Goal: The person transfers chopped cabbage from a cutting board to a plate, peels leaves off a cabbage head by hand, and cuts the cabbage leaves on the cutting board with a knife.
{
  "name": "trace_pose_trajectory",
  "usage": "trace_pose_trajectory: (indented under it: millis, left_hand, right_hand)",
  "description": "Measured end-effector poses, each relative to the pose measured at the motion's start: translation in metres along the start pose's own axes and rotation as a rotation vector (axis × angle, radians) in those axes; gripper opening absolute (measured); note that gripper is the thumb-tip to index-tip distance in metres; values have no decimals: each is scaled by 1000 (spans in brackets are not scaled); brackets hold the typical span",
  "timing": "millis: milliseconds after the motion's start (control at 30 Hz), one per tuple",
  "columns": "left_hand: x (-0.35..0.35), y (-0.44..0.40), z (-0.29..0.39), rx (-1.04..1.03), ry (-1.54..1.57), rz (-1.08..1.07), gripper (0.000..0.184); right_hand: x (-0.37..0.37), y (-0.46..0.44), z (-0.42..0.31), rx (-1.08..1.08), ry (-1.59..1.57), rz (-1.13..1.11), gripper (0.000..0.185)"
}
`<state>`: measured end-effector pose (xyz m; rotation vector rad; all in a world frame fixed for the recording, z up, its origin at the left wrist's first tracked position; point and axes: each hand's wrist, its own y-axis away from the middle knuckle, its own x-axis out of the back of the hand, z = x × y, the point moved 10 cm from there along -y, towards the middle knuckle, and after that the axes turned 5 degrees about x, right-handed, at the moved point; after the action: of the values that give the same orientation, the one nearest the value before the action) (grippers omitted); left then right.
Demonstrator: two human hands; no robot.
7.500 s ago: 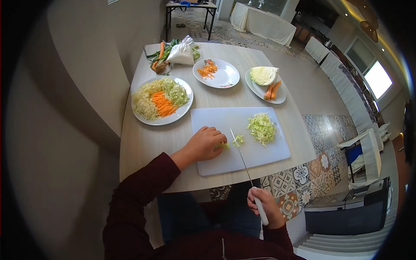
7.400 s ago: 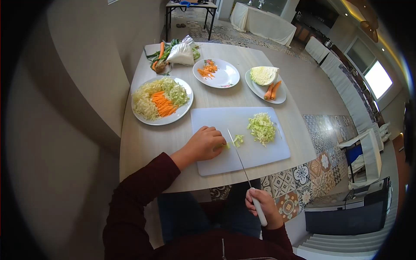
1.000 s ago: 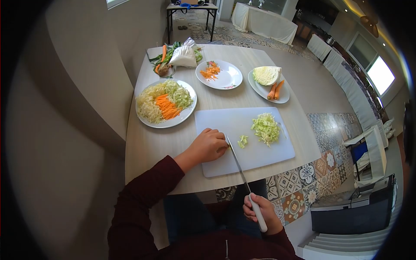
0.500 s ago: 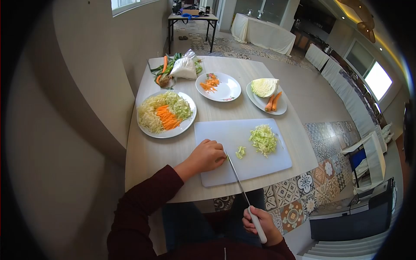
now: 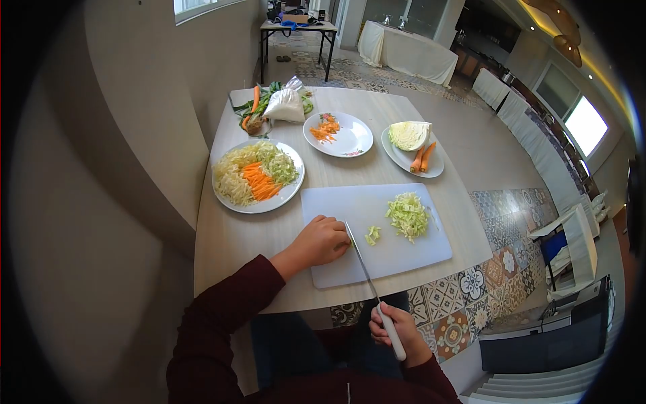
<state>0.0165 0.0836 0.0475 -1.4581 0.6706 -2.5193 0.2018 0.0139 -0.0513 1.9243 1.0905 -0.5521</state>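
The fingers of the left hand (image 5: 319, 240) are bent and drawn together over a pale green vegetable piece (image 5: 350, 243), mostly hidden, on the left part of a white rectangular cutting board (image 5: 404, 261); the right hand (image 5: 397, 332) has its fingers wrapped around the white handle of a long knife with a narrow metal blade (image 5: 362, 260), whose tip points away from the body, just beside the left fingertips; right of the blade lie a small cluster of pale green pieces (image 5: 372, 235) and, farther right, a larger pile of shredded pale green cabbage (image 5: 408, 217); beyond the board, a round white plate (image 5: 294, 194) at left bears pale shreds around orange carrot strips (image 5: 261, 182); a flower-patterned white plate (image 5: 355, 138) in the middle bears orange bits; a white plate at right (image 5: 397, 160) bears a cut cabbage (image 5: 409, 136) and orange carrots (image 5: 422, 159).
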Motion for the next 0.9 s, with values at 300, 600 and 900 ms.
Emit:
trace_pose_trajectory:
  millis: [300, 600, 900]
  left_hand:
    - [1, 0, 1, -12, 5, 11, 2]
    - [2, 0, 1, -14, 15, 24, 3]
    - [0, 1, -1, -5, 27, 8, 4]
  right_hand:
    - [-3, -1, 0, 11, 28, 7, 36]
    - [0, 25, -7, 47, 316, 168, 35]
    - [0, 26, -22, 60, 531, 271, 33]
